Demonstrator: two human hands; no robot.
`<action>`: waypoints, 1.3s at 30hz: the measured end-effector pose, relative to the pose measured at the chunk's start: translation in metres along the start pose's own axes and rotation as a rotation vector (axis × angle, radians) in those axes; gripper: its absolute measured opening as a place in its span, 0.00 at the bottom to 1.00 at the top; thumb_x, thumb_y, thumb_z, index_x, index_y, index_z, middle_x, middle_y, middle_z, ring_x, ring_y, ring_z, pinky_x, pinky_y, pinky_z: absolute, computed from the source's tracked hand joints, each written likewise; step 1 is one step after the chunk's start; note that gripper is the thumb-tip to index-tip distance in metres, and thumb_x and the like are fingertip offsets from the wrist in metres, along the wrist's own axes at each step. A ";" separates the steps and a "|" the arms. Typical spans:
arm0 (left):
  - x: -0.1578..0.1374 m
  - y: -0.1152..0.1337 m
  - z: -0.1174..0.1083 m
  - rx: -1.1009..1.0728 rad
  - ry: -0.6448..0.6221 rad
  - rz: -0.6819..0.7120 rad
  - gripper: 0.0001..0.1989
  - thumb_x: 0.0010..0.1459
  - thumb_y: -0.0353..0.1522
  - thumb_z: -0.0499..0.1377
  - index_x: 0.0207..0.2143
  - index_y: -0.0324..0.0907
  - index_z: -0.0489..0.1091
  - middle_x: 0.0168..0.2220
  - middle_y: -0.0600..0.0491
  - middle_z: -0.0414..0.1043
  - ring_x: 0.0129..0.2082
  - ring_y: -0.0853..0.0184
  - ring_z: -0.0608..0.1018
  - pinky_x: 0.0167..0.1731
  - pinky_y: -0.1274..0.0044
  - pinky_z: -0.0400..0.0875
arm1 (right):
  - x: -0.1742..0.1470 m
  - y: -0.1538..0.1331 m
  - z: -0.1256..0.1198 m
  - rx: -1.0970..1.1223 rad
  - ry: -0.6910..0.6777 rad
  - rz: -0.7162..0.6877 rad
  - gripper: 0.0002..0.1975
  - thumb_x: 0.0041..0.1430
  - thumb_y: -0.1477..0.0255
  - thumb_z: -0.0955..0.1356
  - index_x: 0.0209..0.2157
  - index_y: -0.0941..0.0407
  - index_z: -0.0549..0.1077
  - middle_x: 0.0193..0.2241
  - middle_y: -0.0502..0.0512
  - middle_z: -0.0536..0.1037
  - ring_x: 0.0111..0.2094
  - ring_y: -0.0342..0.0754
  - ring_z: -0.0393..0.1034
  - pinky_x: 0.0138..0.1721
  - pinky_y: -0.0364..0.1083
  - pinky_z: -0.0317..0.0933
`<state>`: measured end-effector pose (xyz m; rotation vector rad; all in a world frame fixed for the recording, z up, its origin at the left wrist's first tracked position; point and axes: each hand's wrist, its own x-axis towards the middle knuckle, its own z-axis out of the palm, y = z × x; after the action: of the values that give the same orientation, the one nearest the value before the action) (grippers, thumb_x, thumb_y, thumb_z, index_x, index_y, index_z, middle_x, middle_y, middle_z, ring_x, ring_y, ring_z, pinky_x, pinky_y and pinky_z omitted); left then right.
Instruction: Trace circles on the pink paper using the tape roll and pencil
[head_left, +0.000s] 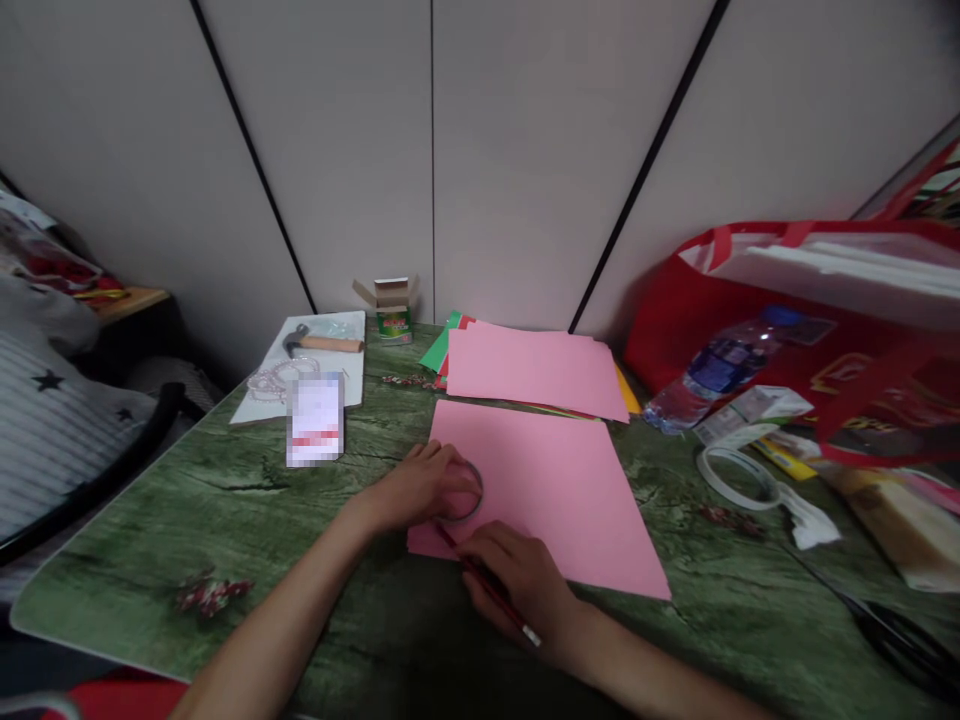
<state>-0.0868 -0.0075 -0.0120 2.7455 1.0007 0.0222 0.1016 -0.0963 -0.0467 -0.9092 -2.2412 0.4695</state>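
A sheet of pink paper (pixel 555 500) lies on the table in front of me. On its left part sits a thin, dark-rimmed ring (pixel 481 490), with pink showing inside it. My left hand (pixel 427 485) grips the ring from the left and presses it against the paper; some fingertips are hidden. Pinched in my right hand (pixel 521 580) is a red pencil (pixel 495 597), its white end toward me. The pencil's point reaches the paper near the ring's lower edge; I cannot tell whether it touches the ring.
Behind lies a stack of coloured paper (pixel 532 365). To the left are a phone (pixel 316 420), a hammer (pixel 326 343) and a small open box (pixel 394 322). On the right stand a red bag (pixel 675 300), a water bottle (pixel 720 370), a tape roll (pixel 739 478) and black-handled scissors (pixel 900 635).
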 end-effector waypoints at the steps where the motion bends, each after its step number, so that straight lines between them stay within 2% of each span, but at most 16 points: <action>1: 0.000 0.000 0.000 -0.001 -0.005 0.000 0.22 0.56 0.24 0.54 0.48 0.58 0.67 0.48 0.53 0.59 0.46 0.60 0.62 0.48 0.67 0.57 | 0.001 0.000 0.000 -0.008 0.002 0.004 0.12 0.54 0.77 0.64 0.41 0.54 0.68 0.32 0.56 0.76 0.33 0.49 0.71 0.30 0.46 0.65; 6: 0.000 0.001 -0.001 -0.009 -0.016 -0.009 0.21 0.56 0.24 0.54 0.48 0.57 0.68 0.47 0.53 0.60 0.46 0.61 0.62 0.48 0.68 0.57 | -0.004 0.003 -0.006 0.018 -0.022 0.007 0.12 0.55 0.77 0.64 0.42 0.54 0.68 0.33 0.55 0.76 0.34 0.49 0.70 0.33 0.46 0.65; 12: 0.001 0.001 -0.003 -0.046 -0.010 -0.017 0.19 0.57 0.27 0.54 0.47 0.57 0.69 0.47 0.53 0.60 0.45 0.60 0.63 0.46 0.68 0.59 | -0.010 0.005 -0.024 0.131 -0.089 0.061 0.12 0.57 0.78 0.63 0.42 0.53 0.68 0.33 0.54 0.76 0.34 0.47 0.69 0.34 0.45 0.62; 18: 0.001 0.001 -0.002 -0.034 -0.005 -0.008 0.20 0.55 0.25 0.55 0.47 0.56 0.69 0.48 0.52 0.61 0.46 0.60 0.63 0.46 0.68 0.59 | -0.010 0.015 -0.040 0.290 -0.153 0.157 0.08 0.61 0.74 0.63 0.41 0.55 0.70 0.33 0.52 0.75 0.34 0.44 0.69 0.35 0.43 0.61; 24: 0.000 0.004 -0.006 -0.059 -0.017 -0.023 0.22 0.55 0.23 0.54 0.47 0.56 0.69 0.48 0.52 0.61 0.47 0.60 0.63 0.47 0.69 0.59 | -0.014 0.027 -0.052 0.356 -0.198 0.234 0.08 0.61 0.72 0.63 0.41 0.54 0.71 0.35 0.52 0.76 0.36 0.43 0.70 0.38 0.42 0.62; 27: 0.000 0.006 -0.008 -0.050 -0.024 -0.023 0.21 0.55 0.23 0.54 0.47 0.56 0.69 0.48 0.52 0.61 0.47 0.60 0.63 0.47 0.69 0.59 | -0.017 0.034 -0.055 0.366 -0.189 0.284 0.08 0.61 0.70 0.63 0.40 0.55 0.72 0.34 0.53 0.76 0.34 0.44 0.70 0.35 0.42 0.62; 34: 0.001 0.008 -0.010 -0.018 -0.045 -0.039 0.21 0.55 0.25 0.54 0.47 0.57 0.69 0.48 0.53 0.61 0.47 0.61 0.63 0.47 0.69 0.59 | -0.023 0.047 -0.060 0.378 -0.072 0.346 0.08 0.61 0.69 0.64 0.39 0.56 0.72 0.33 0.54 0.76 0.33 0.44 0.70 0.34 0.41 0.63; 39: 0.000 0.004 -0.007 -0.046 -0.020 -0.015 0.22 0.54 0.24 0.54 0.47 0.58 0.68 0.50 0.54 0.59 0.48 0.61 0.62 0.49 0.68 0.58 | -0.025 0.033 -0.058 0.389 -0.041 0.344 0.06 0.61 0.72 0.63 0.40 0.55 0.70 0.33 0.54 0.75 0.33 0.44 0.70 0.34 0.41 0.64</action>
<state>-0.0853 -0.0089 -0.0045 2.6918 1.0023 0.0149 0.1714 -0.0870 -0.0342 -1.0792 -1.9309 1.0465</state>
